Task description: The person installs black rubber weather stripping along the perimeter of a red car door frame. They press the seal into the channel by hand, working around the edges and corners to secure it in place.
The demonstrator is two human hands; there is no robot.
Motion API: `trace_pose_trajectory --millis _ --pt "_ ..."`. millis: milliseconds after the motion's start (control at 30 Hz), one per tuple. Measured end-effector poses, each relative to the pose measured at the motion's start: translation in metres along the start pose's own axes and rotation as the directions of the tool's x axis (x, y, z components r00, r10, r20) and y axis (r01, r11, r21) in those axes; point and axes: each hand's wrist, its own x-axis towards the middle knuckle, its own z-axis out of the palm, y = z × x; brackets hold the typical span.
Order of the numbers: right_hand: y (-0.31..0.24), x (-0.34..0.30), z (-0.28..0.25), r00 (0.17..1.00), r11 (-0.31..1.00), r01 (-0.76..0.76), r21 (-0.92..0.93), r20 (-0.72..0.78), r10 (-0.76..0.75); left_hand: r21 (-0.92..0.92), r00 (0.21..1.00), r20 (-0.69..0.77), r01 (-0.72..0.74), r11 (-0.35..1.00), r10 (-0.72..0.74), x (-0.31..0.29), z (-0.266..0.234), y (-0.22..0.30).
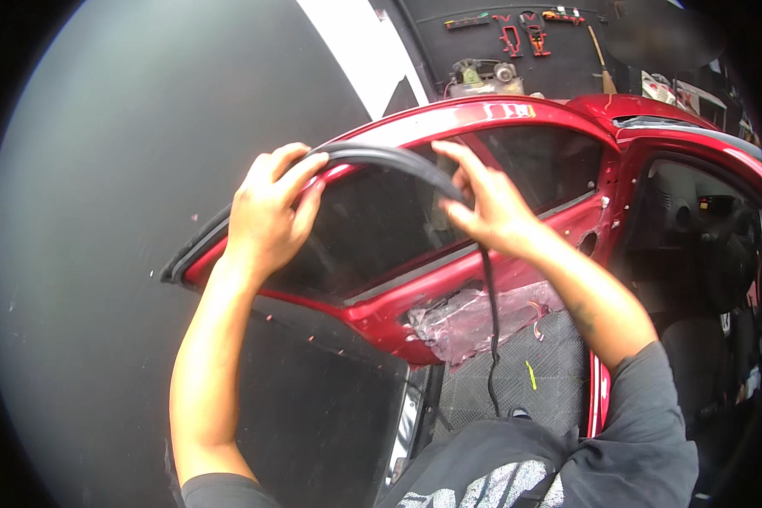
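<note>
A long black rubber weatherstrip (391, 160) lies along the window frame of a red car door (508, 112) from its pointed left end, then arcs away from the frame between my hands. My left hand (271, 207) is closed over the strip at the frame's upper edge, thumb below and fingers on top. My right hand (489, 201) pinches the strip farther right, its index finger partly stretched out. Below the right hand the loose length hangs past the door's lower panel down to the floor. The palm hides part of the strip.
Torn clear plastic film (470, 326) covers the door's inner panel. To the right is the dark open cabin (694, 245) of the red car. Tools hang on the back wall above a machine (483, 78). A yellow-green strip (531, 375) lies on the floor grating.
</note>
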Motion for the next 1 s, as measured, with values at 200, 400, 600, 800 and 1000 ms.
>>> trace_pose_trajectory --millis 200,400,600,800,1000 --pt "0.041 -0.015 -0.048 0.953 0.934 0.289 0.212 -0.153 -0.26 -0.058 0.998 -0.02 0.059 0.997 -0.06 0.017 0.002 0.009" --pt "0.015 0.08 -0.109 0.89 0.859 0.448 -0.249 0.03 -0.456 -0.073 0.999 -0.018 0.035 0.997 -0.037 0.06 0.025 0.032" --pt "0.024 0.09 -0.116 0.861 0.819 0.502 -0.279 0.073 -0.503 -0.195 0.974 0.161 0.188 0.963 -0.158 0.087 0.037 0.054" --pt "0.039 0.081 -0.11 0.831 0.787 0.537 -0.303 0.026 -0.556 -0.135 0.975 0.176 0.161 0.978 -0.136 0.092 0.04 0.059" --pt "0.041 0.091 -0.114 0.755 0.684 0.595 -0.422 0.002 -0.656 -0.211 0.97 0.133 0.227 0.951 -0.202 0.092 0.052 0.058"
